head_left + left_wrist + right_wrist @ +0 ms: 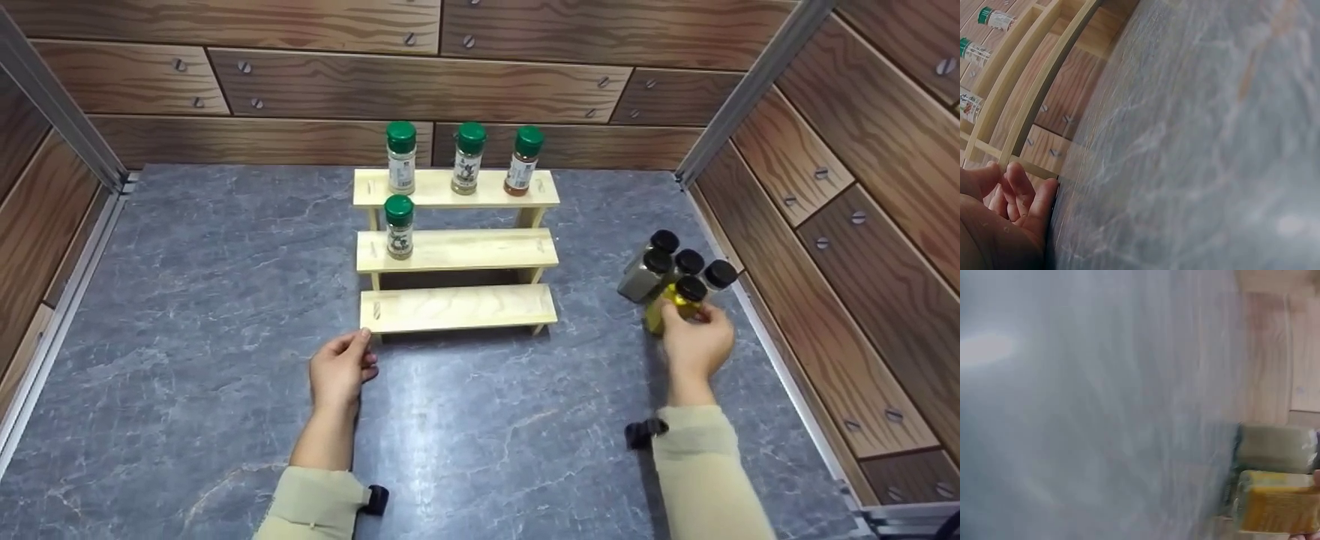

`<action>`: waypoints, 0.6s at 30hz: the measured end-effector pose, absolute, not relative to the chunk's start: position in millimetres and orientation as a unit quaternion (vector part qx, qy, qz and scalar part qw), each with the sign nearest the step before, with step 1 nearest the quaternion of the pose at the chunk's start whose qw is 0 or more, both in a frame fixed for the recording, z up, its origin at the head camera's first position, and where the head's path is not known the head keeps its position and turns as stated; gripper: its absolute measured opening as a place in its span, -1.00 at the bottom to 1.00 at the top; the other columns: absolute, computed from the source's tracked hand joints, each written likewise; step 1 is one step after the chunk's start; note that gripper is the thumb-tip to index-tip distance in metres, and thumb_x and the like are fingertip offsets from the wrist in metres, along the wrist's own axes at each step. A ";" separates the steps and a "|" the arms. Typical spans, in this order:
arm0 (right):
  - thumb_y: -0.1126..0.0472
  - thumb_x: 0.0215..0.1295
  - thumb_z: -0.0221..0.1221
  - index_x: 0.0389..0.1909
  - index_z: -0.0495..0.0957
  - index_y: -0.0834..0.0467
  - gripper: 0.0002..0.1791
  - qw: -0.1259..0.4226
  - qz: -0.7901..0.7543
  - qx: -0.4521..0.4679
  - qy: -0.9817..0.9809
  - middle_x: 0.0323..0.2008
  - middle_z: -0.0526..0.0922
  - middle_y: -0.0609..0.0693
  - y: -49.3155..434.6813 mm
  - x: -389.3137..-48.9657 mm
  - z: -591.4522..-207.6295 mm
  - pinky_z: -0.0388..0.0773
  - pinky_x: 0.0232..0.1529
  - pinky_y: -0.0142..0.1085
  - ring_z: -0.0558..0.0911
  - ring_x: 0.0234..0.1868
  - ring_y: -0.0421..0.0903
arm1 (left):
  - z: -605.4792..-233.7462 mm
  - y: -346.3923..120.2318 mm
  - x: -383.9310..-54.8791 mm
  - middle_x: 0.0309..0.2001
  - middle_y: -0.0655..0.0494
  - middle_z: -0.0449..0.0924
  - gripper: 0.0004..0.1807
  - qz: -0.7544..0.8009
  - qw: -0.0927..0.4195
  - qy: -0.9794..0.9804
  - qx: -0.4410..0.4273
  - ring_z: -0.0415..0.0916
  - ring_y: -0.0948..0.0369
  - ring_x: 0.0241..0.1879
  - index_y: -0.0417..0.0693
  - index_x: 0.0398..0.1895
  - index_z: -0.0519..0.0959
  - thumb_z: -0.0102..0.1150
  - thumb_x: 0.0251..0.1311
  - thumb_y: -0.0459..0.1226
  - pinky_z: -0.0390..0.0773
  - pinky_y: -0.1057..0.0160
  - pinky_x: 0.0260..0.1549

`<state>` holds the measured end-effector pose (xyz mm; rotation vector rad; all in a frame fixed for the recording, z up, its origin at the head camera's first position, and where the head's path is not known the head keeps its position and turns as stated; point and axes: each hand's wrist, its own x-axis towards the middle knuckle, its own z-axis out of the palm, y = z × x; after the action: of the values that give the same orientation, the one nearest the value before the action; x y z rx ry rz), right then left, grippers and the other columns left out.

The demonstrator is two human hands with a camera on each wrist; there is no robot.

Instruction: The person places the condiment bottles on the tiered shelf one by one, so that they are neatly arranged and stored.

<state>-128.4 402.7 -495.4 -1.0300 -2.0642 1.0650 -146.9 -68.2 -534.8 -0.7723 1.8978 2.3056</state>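
My right hand (697, 341) grips a spice jar with yellow contents and a black lid (655, 318), at the front of a cluster of black-lidded jars (642, 276). In the blurred right wrist view, the yellow jar (1279, 509) shows beside a greyish one; whether it is off the table I cannot tell. At the front left corner of a three-step wooden rack (465, 309), my left hand (341, 371) pinches the lowest board's edge between thumb and fingers. The left wrist view shows the left hand (1013, 208) at that corner.
Three green-capped spice jars (466, 163) stand on the top step. Another green-capped jar (400, 232) is at the left of the middle step. A wood-patterned wall (862, 270) borders the grey marbled table (225, 300) close to the black-lidded jars.
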 end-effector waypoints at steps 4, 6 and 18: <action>0.29 0.11 0.52 0.01 0.69 0.42 -0.54 0.364 0.412 -0.299 -0.779 -0.11 0.66 0.19 370.4 -117.9 -480.6 0.52 -0.03 -0.32 0.60 -0.17 -0.01 | -534.4 -68.1 -146.5 -0.32 -0.06 0.65 -0.62 0.744 0.027 0.618 -0.253 0.62 0.26 -0.46 -0.47 0.10 0.63 0.31 0.48 -0.25 0.70 0.30 -0.51; 0.38 0.07 0.54 -0.02 0.70 0.43 -0.57 0.382 0.430 -0.224 -0.787 -0.13 0.69 0.21 352.6 -119.1 -471.6 0.52 -0.15 -0.45 0.59 -0.26 -0.18 | -533.6 -68.6 -147.0 -0.33 -0.06 0.66 -0.62 0.743 0.025 0.618 -0.255 0.62 0.26 -0.46 -0.47 0.10 0.63 0.31 0.48 -0.25 0.70 0.30 -0.51; 0.42 0.11 0.55 0.09 0.71 0.36 -0.51 0.226 0.494 0.132 -0.829 -0.11 0.72 0.19 258.9 -181.4 -420.9 0.57 -0.38 -0.43 0.56 -0.38 -0.03 | -536.1 -66.9 -147.3 -0.37 -0.08 0.63 -0.63 0.748 0.025 0.612 -0.255 0.61 0.26 -0.48 -0.46 0.08 0.64 0.33 0.47 -0.26 0.70 0.29 -0.53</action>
<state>-181.4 258.9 -420.9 0.3642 -2.2846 1.3628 -147.3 -66.9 -536.1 -0.7899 1.8915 2.3135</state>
